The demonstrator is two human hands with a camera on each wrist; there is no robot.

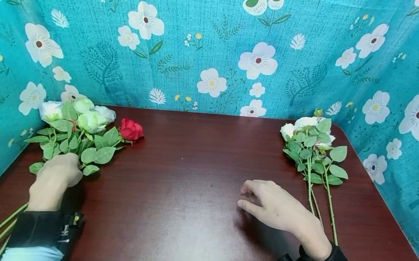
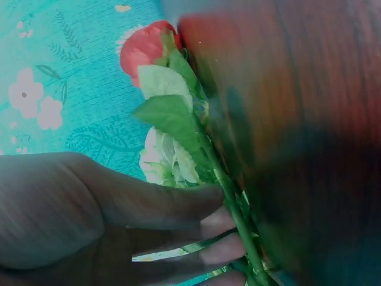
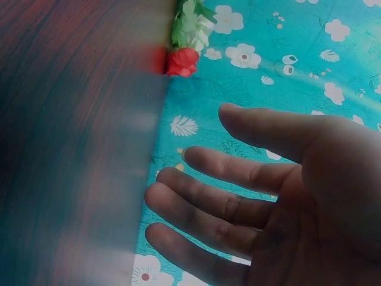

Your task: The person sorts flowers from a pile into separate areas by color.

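Observation:
On the left, several artificial flowers lie bunched on the table: white and pale green blooms (image 1: pixel 90 120) and a red rose (image 1: pixel 131 130), with leaves and long stems. Over this bunch, my left hand (image 1: pixel 58 174) is bent down. In the left wrist view its thumb and fingertips meet the red rose's green stem (image 2: pixel 229 193), pinching it. To the right, my right hand (image 1: pixel 273 206) hovers over the table, fingers loosely bent, holding nothing; the right wrist view shows the fingers apart. Beyond it lie white roses (image 1: pixel 309 129) with green leaves, their stems running back toward my right forearm.
The dark red-brown wooden table (image 1: pixel 184 181) stretches between the two bunches. A turquoise floral cloth (image 1: pixel 207 47) hangs along its back and both sides. Black bands (image 1: pixel 37 228) with small devices sit on both wrists.

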